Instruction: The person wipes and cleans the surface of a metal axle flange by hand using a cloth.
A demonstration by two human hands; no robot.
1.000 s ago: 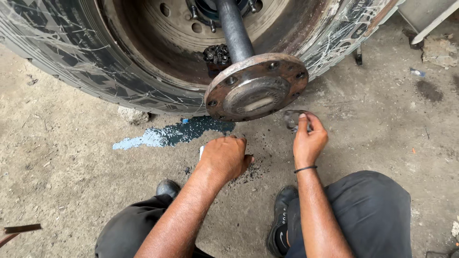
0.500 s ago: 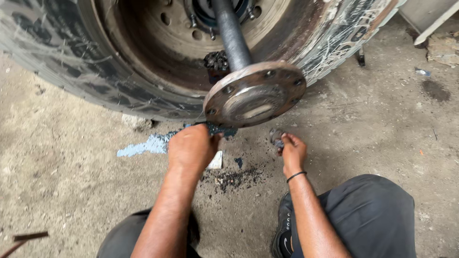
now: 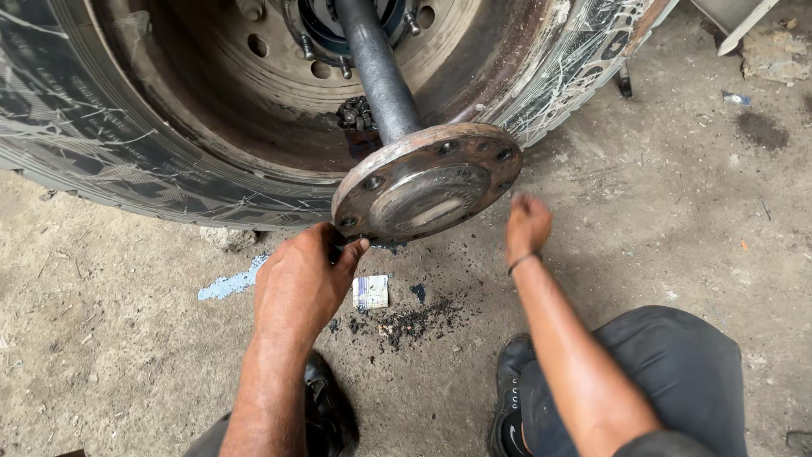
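Moved since half a second ago: left hand (image 3: 300,283) risen from the floor to the lower rim of the axle-shaft flange (image 3: 425,181), at about 7 o'clock on the disc; right hand (image 3: 527,225) lifted off the floor to just beside the rim at about 4 o'clock. Left hand: fingers curled, tips under the flange edge, touching. Right hand: blurred; open or closed cannot be told; contact with the flange not certain. Axle shaft (image 3: 377,72): dark steel bar, partly drawn out of the hub (image 3: 338,25) of a truck wheel (image 3: 152,110), running from 12 o'clock down to frame centre, flange end outermost and clear of the floor. Flange: round, rusted, ringed with bolt holes, centre raised. Handling, judged: heavy, rigid, not fragile; probably greasy, so slippery; best hold at opposite edges of the flange rim, with a second hold under the bar. Nearby: small white card (image 3: 370,292) at 6 o'clock, dark oily grit (image 3: 414,320) beside it, blue paint smear (image 3: 227,286) at 8 o'clock, black shoes (image 3: 510,406) and grey trousers at bottom.
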